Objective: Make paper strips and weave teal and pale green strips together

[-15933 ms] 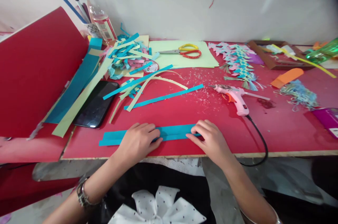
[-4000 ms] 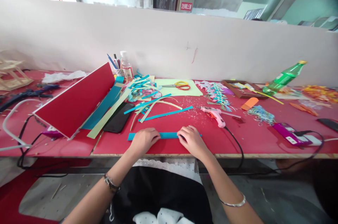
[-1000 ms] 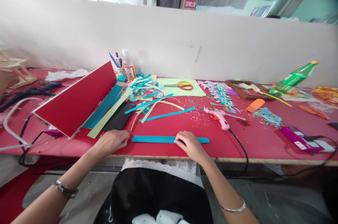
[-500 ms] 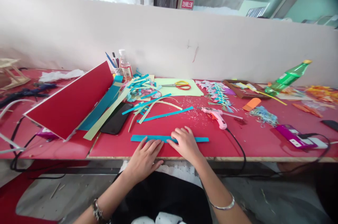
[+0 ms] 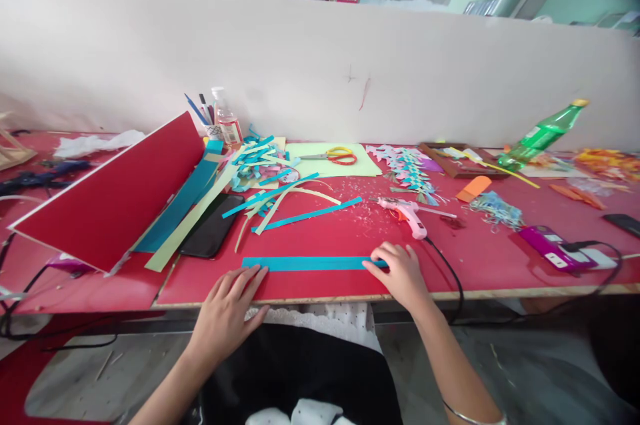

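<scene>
A blue paper strip point(image 5: 310, 263) lies lengthwise on the red table near its front edge, with a lengthwise line along it. The fingers of my left hand point(image 5: 225, 308) are stretched out, their tips resting on the strip's left end. At the right end, my right hand point(image 5: 403, 275) touches the strip with thumb and bent fingers, the fingers apart. Part of that end is hidden under the right hand. Behind the strip lie narrow blue and pale yellow paper strips point(image 5: 305, 213). A pink glue gun point(image 5: 409, 217) rests beyond my right hand.
Yellow-and-red-handled scissors point(image 5: 340, 156) lie on pale green paper point(image 5: 367, 168). At left are a black phone point(image 5: 213, 228) and a tilted red board point(image 5: 125, 201). A green bottle point(image 5: 543, 138) leans at right. The glue gun's cable point(image 5: 453, 271) hangs over the front edge.
My hands have moved apart along the strip, the left one to its left end and the right one to its right end. The view has shifted slightly.
</scene>
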A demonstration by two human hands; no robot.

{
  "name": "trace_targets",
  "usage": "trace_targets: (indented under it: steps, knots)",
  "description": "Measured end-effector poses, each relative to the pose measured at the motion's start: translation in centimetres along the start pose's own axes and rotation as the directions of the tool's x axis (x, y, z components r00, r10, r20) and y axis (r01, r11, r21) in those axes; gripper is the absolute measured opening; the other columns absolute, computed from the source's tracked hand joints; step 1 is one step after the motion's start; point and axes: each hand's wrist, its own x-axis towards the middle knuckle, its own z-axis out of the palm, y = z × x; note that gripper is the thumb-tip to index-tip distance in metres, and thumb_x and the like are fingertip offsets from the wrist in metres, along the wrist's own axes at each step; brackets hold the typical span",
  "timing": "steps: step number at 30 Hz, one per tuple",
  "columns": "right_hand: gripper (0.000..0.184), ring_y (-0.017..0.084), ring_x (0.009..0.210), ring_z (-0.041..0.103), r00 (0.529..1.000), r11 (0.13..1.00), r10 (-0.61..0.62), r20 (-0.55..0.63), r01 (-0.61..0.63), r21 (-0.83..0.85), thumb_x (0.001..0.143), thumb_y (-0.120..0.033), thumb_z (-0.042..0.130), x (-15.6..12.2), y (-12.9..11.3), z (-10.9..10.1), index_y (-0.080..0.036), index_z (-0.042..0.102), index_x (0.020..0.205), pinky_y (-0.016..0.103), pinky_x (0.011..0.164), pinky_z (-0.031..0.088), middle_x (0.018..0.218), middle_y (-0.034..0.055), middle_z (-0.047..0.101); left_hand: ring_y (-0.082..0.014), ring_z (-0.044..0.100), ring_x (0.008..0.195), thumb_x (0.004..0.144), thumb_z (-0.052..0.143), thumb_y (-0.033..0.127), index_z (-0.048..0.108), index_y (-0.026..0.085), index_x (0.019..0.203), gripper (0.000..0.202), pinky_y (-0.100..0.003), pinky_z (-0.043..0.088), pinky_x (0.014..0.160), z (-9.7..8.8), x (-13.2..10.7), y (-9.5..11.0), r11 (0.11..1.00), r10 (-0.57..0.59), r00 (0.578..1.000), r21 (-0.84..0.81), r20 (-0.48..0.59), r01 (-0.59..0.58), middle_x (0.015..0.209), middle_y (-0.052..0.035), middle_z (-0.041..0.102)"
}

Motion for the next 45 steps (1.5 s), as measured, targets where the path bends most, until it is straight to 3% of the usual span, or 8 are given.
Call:
trace_targets:
  steps: [8,16,19,24,31,34,39,45]
  knots:
    - [0.026,0.014,0.058,0.044,0.996,0.996,0.080,-0.048,-0.082,-0.027,0.080,-0.029,0.041,-1.5,3.3,-0.6,-0.020,0.040,0.056,0.025,0.055,0.033,0.059,0.0007,0.045,-0.0244,0.048,0.096,0.073,0.049,0.037,0.039,0.021,0.124,0.054,-0.038,0.038,0.085,0.1,0.0,-0.1,1.000,-0.026,1.000,0.000,-0.006,0.026,0.113,-0.0083,0.052]
    - [0.014,0.020,0.080,0.050,0.933,0.986,0.156,-0.324,-0.129,0.103,0.080,-0.024,0.040,-2.1,0.8,-0.5,-0.018,0.049,0.088,0.032,0.071,0.041,0.081,0.0079,0.054,-0.0244,0.048,0.094,0.075,0.046,0.043,0.043,0.021,0.119,0.049,-0.037,0.039,0.081,-0.7,0.3,-0.6,0.998,-0.017,0.999,-0.051,0.037,0.019,0.110,-0.0087,0.052]
    - [0.029,0.022,0.094,0.049,0.988,0.995,-0.022,-0.150,0.036,0.097,0.081,-0.023,0.041,-1.3,-1.5,-0.5,-0.020,0.045,0.109,0.037,0.079,0.041,0.100,0.0092,0.054,-0.0229,0.050,0.092,0.078,0.043,0.041,0.046,0.022,0.113,0.040,-0.035,0.039,0.078,-1.2,1.1,-0.5,0.995,-0.042,0.999,-0.089,0.030,0.044,0.106,-0.0083,0.054]
    - [0.038,0.022,0.100,0.048,0.987,0.983,-0.142,0.073,0.132,0.127,0.082,-0.017,0.038,0.6,-3.5,-0.3,-0.024,0.038,0.119,0.038,0.082,0.041,0.110,0.0072,0.051,-0.0191,0.053,0.086,0.081,0.042,0.031,0.051,0.023,0.103,0.025,-0.032,0.039,0.072,-1.2,2.4,-0.2,0.977,-0.060,0.995,-0.200,0.073,0.074,0.096,-0.0051,0.055]
    - [0.018,0.017,0.079,0.054,0.974,0.973,-0.187,0.125,0.167,0.157,0.080,-0.011,0.039,1.8,-3.7,-0.1,-0.019,0.054,0.084,0.029,0.068,0.044,0.085,0.0050,0.055,-0.0172,0.051,0.080,0.078,0.047,0.028,0.052,0.021,0.081,0.010,-0.029,0.035,0.070,-0.9,3.0,-0.5,0.898,-0.080,0.976,-0.411,0.204,0.159,0.083,-0.0013,0.056]
    - [0.017,0.016,0.076,0.054,0.976,0.971,-0.188,0.108,0.168,0.168,0.079,-0.010,0.038,1.8,-3.4,0.0,-0.019,0.053,0.079,0.027,0.067,0.044,0.081,0.0046,0.055,-0.0145,0.051,0.072,0.077,0.048,0.029,0.051,0.018,0.075,0.011,-0.028,0.035,0.069,-1.9,3.4,-0.4,0.831,-0.048,0.959,-0.522,0.280,0.194,0.075,-0.0001,0.056]
    - [0.017,0.018,0.084,0.054,0.993,0.958,-0.118,-0.032,0.122,0.258,0.079,-0.013,0.037,3.1,-3.2,-0.6,-0.019,0.052,0.084,0.029,0.072,0.044,0.093,0.0071,0.054,-0.0121,0.052,0.070,0.079,0.042,0.031,0.055,0.018,0.077,0.018,-0.021,0.038,0.063,-4.0,4.6,0.4,0.571,0.146,0.916,-0.788,0.374,0.231,0.076,-0.0007,0.058]
    - [0.011,0.017,0.091,0.051,0.957,0.846,-0.135,-0.256,0.246,0.473,0.078,-0.017,0.042,7.7,-5.2,-1.6,-0.020,0.052,0.077,0.030,0.081,0.040,0.091,0.0062,0.053,-0.0149,0.053,0.080,0.076,0.046,0.039,0.047,0.017,0.103,0.035,-0.025,0.042,0.070,-3.3,10.5,1.0,0.355,-0.085,0.970,-0.902,0.229,0.245,0.091,-0.0046,0.056]
